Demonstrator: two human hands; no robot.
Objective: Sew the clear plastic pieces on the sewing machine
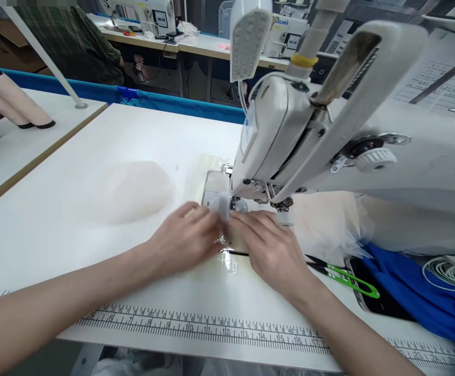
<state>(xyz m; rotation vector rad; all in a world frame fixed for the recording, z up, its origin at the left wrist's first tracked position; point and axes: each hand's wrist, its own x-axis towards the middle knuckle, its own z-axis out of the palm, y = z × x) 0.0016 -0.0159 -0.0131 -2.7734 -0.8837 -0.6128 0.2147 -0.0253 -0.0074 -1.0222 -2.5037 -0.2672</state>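
Note:
A white sewing machine (274, 125) stands over the table, its needle and presser foot (235, 204) low above the metal plate (216, 196). My left hand (190, 235) is curled just left of the presser foot, its fingertips smeared by motion and whatever they pinch too blurred to make out. My right hand (270, 243) lies palm down at the front of the foot, fingers stretched forward and close together. To the left, a thin, pale, sheer fabric piece (144, 190) rests on the tabletop. More sheer fabric (325, 222) is heaped under the machine arm, right of my right hand.
Green-handled scissors (352, 279) lie beside a dark phone (384, 297) and blue cloth (427, 303) at the right. A printed ruler (211, 329) runs along the front edge. A person in a checked sleeve (90, 42) and other sewing machines (156, 18) are beyond.

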